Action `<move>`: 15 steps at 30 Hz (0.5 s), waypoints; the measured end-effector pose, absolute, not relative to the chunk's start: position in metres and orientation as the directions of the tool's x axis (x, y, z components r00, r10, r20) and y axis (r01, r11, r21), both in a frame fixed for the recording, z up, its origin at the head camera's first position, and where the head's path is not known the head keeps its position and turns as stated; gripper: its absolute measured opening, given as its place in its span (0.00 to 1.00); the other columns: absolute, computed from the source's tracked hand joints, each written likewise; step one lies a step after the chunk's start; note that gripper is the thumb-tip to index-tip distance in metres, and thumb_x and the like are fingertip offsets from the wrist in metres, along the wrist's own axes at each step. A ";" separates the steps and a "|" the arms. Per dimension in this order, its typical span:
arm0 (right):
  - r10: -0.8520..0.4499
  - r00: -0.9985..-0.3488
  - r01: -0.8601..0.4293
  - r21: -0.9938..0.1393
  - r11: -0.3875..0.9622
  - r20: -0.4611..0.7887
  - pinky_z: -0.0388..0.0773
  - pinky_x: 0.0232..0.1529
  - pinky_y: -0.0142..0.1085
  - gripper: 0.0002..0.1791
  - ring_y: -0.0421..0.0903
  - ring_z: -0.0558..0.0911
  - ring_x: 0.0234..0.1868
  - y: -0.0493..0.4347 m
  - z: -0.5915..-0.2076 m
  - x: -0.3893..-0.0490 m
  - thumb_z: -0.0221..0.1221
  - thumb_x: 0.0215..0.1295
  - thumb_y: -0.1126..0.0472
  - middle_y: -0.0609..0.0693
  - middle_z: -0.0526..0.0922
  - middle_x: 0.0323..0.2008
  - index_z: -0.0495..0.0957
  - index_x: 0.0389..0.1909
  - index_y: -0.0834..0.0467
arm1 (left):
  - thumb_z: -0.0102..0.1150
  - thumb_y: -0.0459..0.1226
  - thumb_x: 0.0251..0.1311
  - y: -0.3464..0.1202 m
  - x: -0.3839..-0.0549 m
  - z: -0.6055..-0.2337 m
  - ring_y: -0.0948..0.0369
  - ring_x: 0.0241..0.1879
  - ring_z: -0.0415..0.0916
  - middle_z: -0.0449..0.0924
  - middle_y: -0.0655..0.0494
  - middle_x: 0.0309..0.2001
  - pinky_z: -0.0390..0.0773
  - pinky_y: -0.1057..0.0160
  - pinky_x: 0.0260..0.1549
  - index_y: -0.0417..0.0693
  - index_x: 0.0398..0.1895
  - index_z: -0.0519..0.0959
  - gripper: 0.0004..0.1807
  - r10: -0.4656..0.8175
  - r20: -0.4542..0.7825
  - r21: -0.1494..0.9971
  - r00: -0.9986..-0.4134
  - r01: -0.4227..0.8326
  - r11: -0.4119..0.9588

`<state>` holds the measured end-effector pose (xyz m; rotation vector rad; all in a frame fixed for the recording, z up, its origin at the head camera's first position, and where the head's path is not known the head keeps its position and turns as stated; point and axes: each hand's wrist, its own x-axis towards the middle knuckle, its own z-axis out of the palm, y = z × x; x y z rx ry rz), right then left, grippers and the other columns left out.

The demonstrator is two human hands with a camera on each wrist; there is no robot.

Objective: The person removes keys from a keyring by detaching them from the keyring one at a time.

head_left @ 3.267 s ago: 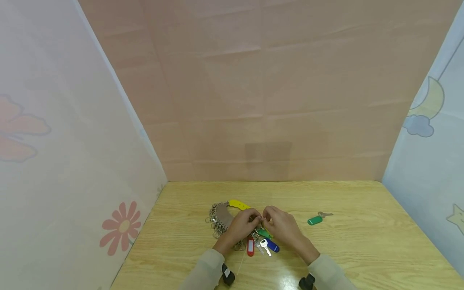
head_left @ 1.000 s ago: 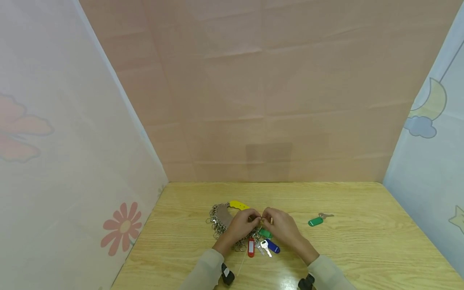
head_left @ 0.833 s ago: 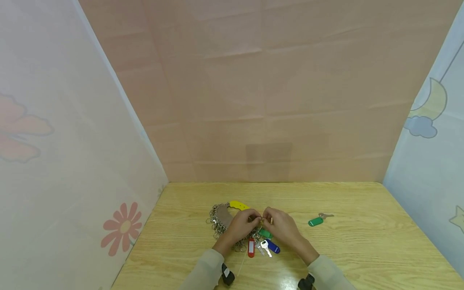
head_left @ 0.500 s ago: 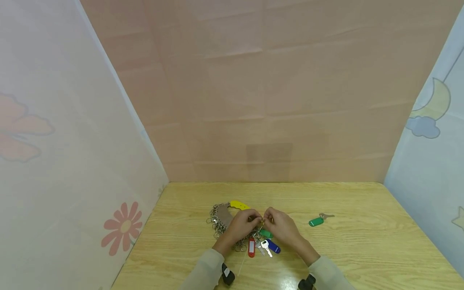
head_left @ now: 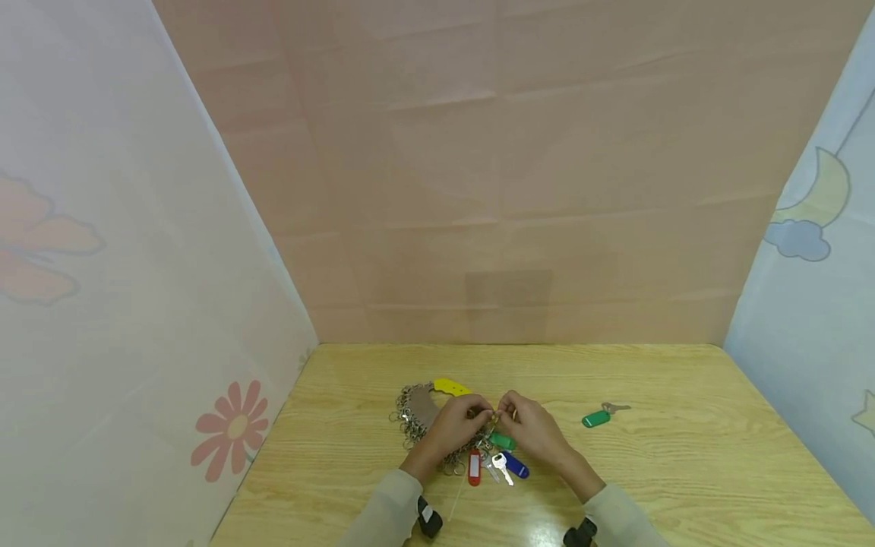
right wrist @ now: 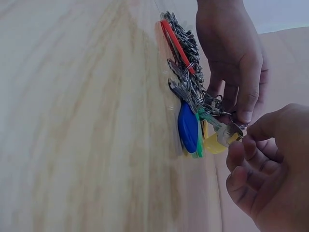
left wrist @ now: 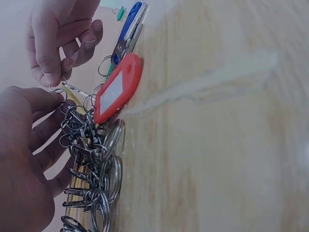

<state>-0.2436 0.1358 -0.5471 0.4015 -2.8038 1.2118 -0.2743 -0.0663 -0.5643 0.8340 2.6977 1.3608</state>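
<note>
My left hand [head_left: 456,423] pinches a small metal split ring [left wrist: 59,92] between thumb and index finger, at the end of a bunch of linked rings [left wrist: 94,169]. Right beside it, my right hand [head_left: 535,431] pinches a key [right wrist: 227,133] near its head; whether it grips the head or a ring through it is unclear. The fingertips of both hands almost meet. Below them lie a red key tag [head_left: 475,467], a blue key tag [head_left: 517,465], a green key tag [head_left: 502,441] and a silver key [head_left: 502,468]. Part of the bunch is hidden under my left hand.
The ring bunch borders a brown curved piece [head_left: 423,406] with a yellow grip-like part [head_left: 449,387] at its top. Off to the right, a green tag [head_left: 596,418] with a key [head_left: 617,408] lies on the wooden table [head_left: 683,471]. A thin pale strip [head_left: 456,497] lies in front.
Both hands stay in nearly the same place, with only slight finger shifts. A yellow edge seen beside the green tag 3.3 s ago no longer shows in the head view.
</note>
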 end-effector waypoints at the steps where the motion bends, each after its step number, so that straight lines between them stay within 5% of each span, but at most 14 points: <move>1: -0.215 -0.964 -0.260 -0.707 0.657 0.155 0.65 0.22 0.30 0.03 0.36 0.70 0.22 0.136 -0.547 -0.244 0.62 0.75 0.60 0.41 0.80 0.30 0.78 0.39 0.52 | 0.60 0.43 0.79 -0.066 -0.274 -0.565 0.72 0.42 0.79 0.88 0.62 0.43 0.81 0.67 0.45 0.55 0.46 0.88 0.08 0.460 0.226 0.750 -0.859 0.455 0.481; 9: -0.258 -0.953 -0.289 -0.719 0.632 0.156 0.70 0.23 0.30 0.03 0.35 0.74 0.23 0.136 -0.550 -0.244 0.62 0.76 0.59 0.42 0.82 0.33 0.80 0.43 0.54 | 0.61 0.42 0.78 -0.068 -0.274 -0.565 0.72 0.42 0.79 0.88 0.62 0.44 0.81 0.68 0.44 0.54 0.46 0.88 0.07 0.457 0.229 0.757 -0.860 0.452 0.471; 15: -0.262 -0.948 -0.311 -0.702 0.640 0.181 0.65 0.20 0.28 0.03 0.32 0.69 0.19 0.136 -0.550 -0.245 0.63 0.76 0.59 0.40 0.80 0.28 0.80 0.39 0.49 | 0.63 0.42 0.77 -0.066 -0.274 -0.562 0.72 0.42 0.80 0.89 0.61 0.44 0.81 0.69 0.44 0.54 0.45 0.89 0.07 0.461 0.229 0.748 -0.858 0.458 0.480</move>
